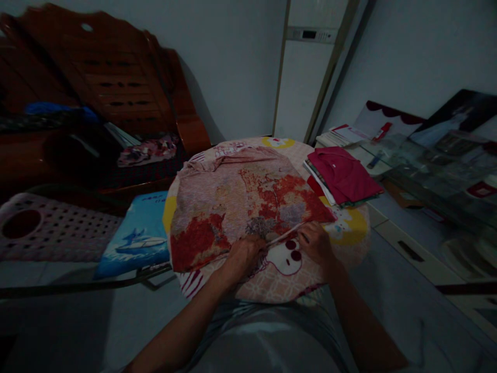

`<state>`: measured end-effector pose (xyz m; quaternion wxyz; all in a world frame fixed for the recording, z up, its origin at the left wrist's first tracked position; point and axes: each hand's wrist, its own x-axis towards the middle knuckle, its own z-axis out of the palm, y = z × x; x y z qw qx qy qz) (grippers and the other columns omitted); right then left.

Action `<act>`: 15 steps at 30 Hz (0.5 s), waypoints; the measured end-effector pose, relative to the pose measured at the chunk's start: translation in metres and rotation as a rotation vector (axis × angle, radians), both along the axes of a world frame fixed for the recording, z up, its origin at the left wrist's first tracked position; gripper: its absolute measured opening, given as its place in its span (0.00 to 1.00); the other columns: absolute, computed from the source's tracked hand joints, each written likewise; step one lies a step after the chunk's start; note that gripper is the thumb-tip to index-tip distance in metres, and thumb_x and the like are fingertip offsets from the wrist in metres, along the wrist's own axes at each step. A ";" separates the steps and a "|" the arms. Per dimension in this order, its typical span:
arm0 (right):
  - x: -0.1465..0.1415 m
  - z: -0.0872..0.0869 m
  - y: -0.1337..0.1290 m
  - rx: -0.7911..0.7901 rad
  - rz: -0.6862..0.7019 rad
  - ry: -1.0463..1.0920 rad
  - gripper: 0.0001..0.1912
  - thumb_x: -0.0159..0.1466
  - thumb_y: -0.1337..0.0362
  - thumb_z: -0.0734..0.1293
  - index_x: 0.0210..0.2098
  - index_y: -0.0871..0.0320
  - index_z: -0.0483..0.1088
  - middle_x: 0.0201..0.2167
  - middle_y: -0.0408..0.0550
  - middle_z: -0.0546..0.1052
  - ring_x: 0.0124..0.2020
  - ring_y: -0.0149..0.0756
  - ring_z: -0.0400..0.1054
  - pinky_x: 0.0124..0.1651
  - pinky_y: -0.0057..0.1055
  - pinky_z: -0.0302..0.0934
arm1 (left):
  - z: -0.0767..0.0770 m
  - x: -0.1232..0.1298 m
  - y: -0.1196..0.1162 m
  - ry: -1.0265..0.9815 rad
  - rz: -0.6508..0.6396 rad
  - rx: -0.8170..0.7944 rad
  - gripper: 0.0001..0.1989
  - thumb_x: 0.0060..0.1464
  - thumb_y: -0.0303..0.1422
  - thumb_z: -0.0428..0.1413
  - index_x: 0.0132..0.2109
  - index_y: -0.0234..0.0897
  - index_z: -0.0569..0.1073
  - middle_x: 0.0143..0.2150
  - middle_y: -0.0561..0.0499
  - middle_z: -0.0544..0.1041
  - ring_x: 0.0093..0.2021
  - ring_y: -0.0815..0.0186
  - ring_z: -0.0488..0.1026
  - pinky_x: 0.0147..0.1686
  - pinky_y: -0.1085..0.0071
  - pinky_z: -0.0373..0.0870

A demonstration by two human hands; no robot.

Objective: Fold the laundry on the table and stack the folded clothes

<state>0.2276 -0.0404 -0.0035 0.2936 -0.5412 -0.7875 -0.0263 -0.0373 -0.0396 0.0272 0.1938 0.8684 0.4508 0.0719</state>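
Head view: the left hand [246,254] and the right hand [316,242] are both at the near edge of a red and tan patterned shirt [233,199]. The right thumb and fingers look pinched on the hem. The left fingers look pinched on it too, but their tips are partly hidden. A thin, pale strip of hem runs straight between the two hands.

Nearly all of the shirt lies flat on the far side of the fingers. Its near edge makes a long line from left to right, and the right end slants farther away from the body. The left hand is near the middle of that edge. The right hand is closer to the right corner. I can't tell which way the shirt is longer.

Just on the near side of the fingers, the pink tablecloth [267,287] shows, with a white cartoon face between the hands. Past the right fingers, farther off to the right, sits a folded dark pink top [341,173] on a pile. Well left of the left fingers is a blue boat picture [140,233].
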 end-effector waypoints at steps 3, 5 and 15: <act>0.026 -0.008 0.005 0.018 -0.096 -0.034 0.13 0.57 0.75 0.60 0.32 0.57 0.75 0.33 0.52 0.75 0.39 0.43 0.65 0.46 0.38 0.59 | 0.001 -0.008 -0.003 -0.023 0.008 0.014 0.09 0.60 0.28 0.52 0.40 0.41 0.77 0.39 0.48 0.77 0.41 0.63 0.74 0.41 0.72 0.67; 0.040 -0.011 0.007 0.032 -0.151 -0.038 0.14 0.57 0.75 0.60 0.35 0.58 0.75 0.36 0.53 0.76 0.41 0.44 0.65 0.48 0.39 0.60 | 0.001 -0.014 -0.005 -0.043 0.022 0.017 0.09 0.59 0.28 0.52 0.39 0.40 0.77 0.38 0.49 0.77 0.40 0.63 0.74 0.41 0.72 0.67; 0.053 -0.013 0.014 0.022 -0.159 -0.108 0.12 0.62 0.72 0.59 0.35 0.57 0.74 0.37 0.53 0.75 0.41 0.43 0.65 0.47 0.37 0.60 | -0.003 -0.032 -0.014 -0.040 0.086 0.078 0.13 0.58 0.24 0.50 0.43 0.40 0.77 0.42 0.47 0.78 0.42 0.62 0.73 0.42 0.70 0.66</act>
